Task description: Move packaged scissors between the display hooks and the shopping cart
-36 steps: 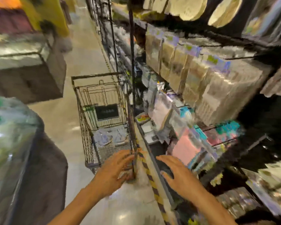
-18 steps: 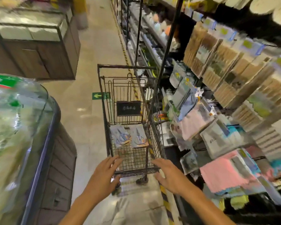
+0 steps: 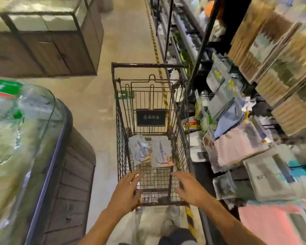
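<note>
Left of the shopping cart (image 3: 181,110), a curved glass display case (image 3: 25,147) with a dark rim fills the near side of the view, its contents blurred green and white; beyond it, further left of the cart's far end, stands a wooden cabinet (image 3: 48,50) with a glass top; pale floor (image 3: 99,106) runs between them and the cart. At the cart's near end the left hand (image 3: 126,190) reaches forward over the near rim with fingers straight and spread, holding nothing; whether it touches the wire I cannot tell. Inside the cart, on the wire floor towards its far end, lie two packs side by side: the left packaged scissors (image 3: 140,150) flat with blue handles showing through the card; just beside it the right packaged scissors (image 3: 162,152), blades pointing away, orange at the handle end. Behind them, on the cart's far wall, hangs a small dark sign (image 3: 150,117). The right hand (image 3: 190,187) hovers at the near right corner of the cart, fingers extended and loosely apart, holding nothing. A yellow-and-black floor stripe (image 3: 155,50) runs along the aisle past the cart's right side. Right of the cart, the display hooks (image 3: 237,121) carry blurred hanging packets in grey, blue and pink; above these sit rows of tan bundles (image 3: 276,68), too smeared to name.
</note>
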Tool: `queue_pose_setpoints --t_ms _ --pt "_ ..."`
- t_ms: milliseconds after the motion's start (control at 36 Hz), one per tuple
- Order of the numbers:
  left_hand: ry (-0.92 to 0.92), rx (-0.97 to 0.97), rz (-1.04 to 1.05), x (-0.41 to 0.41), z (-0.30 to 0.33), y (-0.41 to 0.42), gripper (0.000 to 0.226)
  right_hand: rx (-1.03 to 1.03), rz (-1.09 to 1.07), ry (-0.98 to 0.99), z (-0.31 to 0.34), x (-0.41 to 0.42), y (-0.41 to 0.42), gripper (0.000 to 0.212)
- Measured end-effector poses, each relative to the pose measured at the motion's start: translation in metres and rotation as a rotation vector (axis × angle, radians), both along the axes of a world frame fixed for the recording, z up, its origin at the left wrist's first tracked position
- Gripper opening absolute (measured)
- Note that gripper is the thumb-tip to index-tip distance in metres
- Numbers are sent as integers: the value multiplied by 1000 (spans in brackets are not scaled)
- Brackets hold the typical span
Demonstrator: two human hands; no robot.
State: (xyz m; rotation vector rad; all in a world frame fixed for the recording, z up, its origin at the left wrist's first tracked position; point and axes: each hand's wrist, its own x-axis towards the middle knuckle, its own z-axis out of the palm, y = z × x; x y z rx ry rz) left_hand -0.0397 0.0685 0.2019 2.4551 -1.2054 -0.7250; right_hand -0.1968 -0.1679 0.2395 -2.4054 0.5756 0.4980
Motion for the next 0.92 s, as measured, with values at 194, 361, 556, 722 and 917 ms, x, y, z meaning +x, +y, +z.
queue_pose_setpoints --t_ms 194,361,556,722,917 --pt "65 132 95 15 -45 -51 65 14 -14 60 -42 43 -54 59" --pt "121 216 132 34 -77 -86 75 66 -29 95 -83 65 -74 56" --pt "218 247 140 62 -130 -93 65 130 -177 169 -143 84 -72 48" --pt "263 301 115 86 -182 -102 73 152 -284 185 -202 102 -68 45" --pt "260 222 71 105 -255 -117 65 188 -413 122 -277 136 -86 55"
